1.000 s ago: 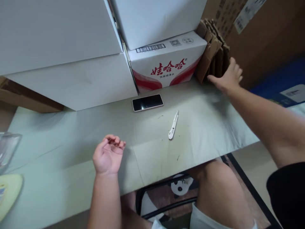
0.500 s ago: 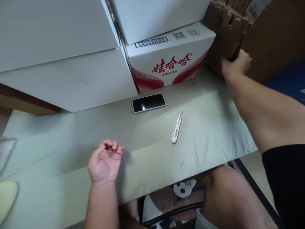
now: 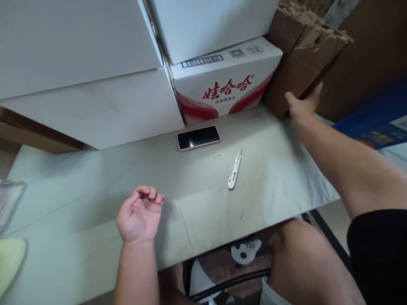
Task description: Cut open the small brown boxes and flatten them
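Observation:
My right hand (image 3: 303,108) reaches to the back right, at the lower edge of a brown cardboard box (image 3: 294,70) with ragged, torn top edges. Its thumb lies against one face; the other fingers go round the edge and are partly hidden. My left hand (image 3: 140,216) rests palm up over the table, fingers loosely curled and apart from the thumb, with nothing in it. A white utility knife (image 3: 235,169) lies between my two hands, its tip pointing away from me. Beyond it is a phone (image 3: 199,138) with a dark screen.
A white and red water carton (image 3: 227,91) stands at the back, with a white box (image 3: 213,25) on it. Large white boxes (image 3: 95,110) are stacked at left. A blue package (image 3: 375,114) lies far right. The pale tablecloth (image 3: 203,224) ends near my knees.
My right hand has come nearer and slightly left, and the brown cardboard box has shifted the same way. More of the blue package shows. My left hand stays put.

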`<state>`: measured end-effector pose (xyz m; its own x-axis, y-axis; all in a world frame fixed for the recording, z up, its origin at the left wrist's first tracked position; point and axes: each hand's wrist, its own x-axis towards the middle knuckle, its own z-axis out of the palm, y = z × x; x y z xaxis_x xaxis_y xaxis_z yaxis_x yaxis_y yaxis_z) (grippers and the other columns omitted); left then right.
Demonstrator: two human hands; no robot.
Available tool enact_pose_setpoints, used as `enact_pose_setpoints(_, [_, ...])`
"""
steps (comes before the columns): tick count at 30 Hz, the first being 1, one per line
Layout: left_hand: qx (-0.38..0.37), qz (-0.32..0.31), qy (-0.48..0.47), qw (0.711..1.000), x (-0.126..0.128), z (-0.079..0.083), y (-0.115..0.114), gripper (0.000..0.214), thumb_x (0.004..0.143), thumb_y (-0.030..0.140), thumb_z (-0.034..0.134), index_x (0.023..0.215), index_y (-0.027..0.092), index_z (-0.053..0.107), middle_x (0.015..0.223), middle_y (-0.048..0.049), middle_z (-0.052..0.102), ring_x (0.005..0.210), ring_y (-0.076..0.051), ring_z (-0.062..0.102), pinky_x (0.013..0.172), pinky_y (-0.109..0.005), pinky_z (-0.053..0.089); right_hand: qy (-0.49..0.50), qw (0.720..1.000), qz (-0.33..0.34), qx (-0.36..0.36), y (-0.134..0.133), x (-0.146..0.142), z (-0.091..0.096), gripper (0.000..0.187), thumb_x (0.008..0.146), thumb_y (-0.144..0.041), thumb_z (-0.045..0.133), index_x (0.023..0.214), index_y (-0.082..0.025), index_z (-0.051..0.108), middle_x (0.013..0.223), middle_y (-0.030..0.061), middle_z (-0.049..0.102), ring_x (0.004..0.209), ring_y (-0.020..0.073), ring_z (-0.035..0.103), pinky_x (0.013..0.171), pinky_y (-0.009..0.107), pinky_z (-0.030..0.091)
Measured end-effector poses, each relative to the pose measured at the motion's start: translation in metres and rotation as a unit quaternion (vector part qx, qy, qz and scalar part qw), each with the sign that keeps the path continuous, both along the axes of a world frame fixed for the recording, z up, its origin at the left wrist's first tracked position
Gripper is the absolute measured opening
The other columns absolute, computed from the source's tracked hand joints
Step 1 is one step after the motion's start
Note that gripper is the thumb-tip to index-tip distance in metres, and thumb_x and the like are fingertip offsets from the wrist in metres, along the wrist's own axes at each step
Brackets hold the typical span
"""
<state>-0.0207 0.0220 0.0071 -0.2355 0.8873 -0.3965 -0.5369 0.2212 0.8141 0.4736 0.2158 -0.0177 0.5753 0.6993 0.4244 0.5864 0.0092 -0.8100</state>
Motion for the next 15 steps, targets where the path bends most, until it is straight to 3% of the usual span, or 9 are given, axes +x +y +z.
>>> enact_pose_setpoints(3, [0.005, -0.003, 0.001, 1.0, -0.002, -0.002, 0.0, 0.022, 0.061, 0.036, 0.073, 0.065, 0.019, 0.059, 0.061, 0.0016, 0.049, 0.054, -0.01, 0.051, 0.063, -0.027, 0.056, 0.069, 0.996, -0.063, -0.001, -0.006, -0.017, -0.012, 0.065, 0.067, -0.005, 0.078, 0.122, -0.019, 0.046, 0.134, 0.0146, 0.061, 0.112, 0.0169, 0.057, 0.099, 0.03, 0.042])
enact_pose_setpoints(5, [0.007, -0.002, 0.004, 1.0, -0.003, -0.003, 0.0, 0.021, 0.062, 0.035, 0.072, 0.066, 0.019, 0.059, 0.061, 0.0016, 0.05, 0.054, -0.01, 0.051, 0.063, -0.027, 0.056, 0.08, 0.994, -0.064, -0.023, -0.005, -0.02, -0.011, 0.06, 0.066, -0.005, 0.078, 0.119, -0.019, 0.051, 0.13, 0.014, 0.064, 0.107, 0.0182, 0.058, 0.096, 0.031, 0.044])
enact_pose_setpoints(9, [0.004, 0.005, -0.003, 1.0, -0.004, -0.004, 0.003, 0.02, 0.061, 0.034, 0.073, 0.065, 0.019, 0.061, 0.061, 0.0012, 0.051, 0.053, -0.01, 0.051, 0.063, -0.028, 0.056, 0.029, 0.998, -0.063, -0.01, 0.006, -0.012, 0.003, 0.04, 0.071, -0.01, 0.075, 0.108, -0.016, 0.06, 0.123, 0.014, 0.069, 0.102, 0.0188, 0.06, 0.095, 0.033, 0.044])
enact_pose_setpoints(15, [-0.007, 0.013, -0.009, 1.0, 0.0, 0.0, 0.004, 0.019, 0.057, 0.032, 0.074, 0.061, 0.018, 0.063, 0.06, 0.0012, 0.05, 0.052, -0.01, 0.051, 0.062, -0.027, 0.056, 0.016, 0.998, -0.055, -0.01, 0.031, -0.014, 0.026, 0.046, 0.075, -0.003, 0.07, 0.118, -0.011, 0.058, 0.128, 0.0164, 0.068, 0.102, 0.0156, 0.062, 0.095, 0.031, 0.047])
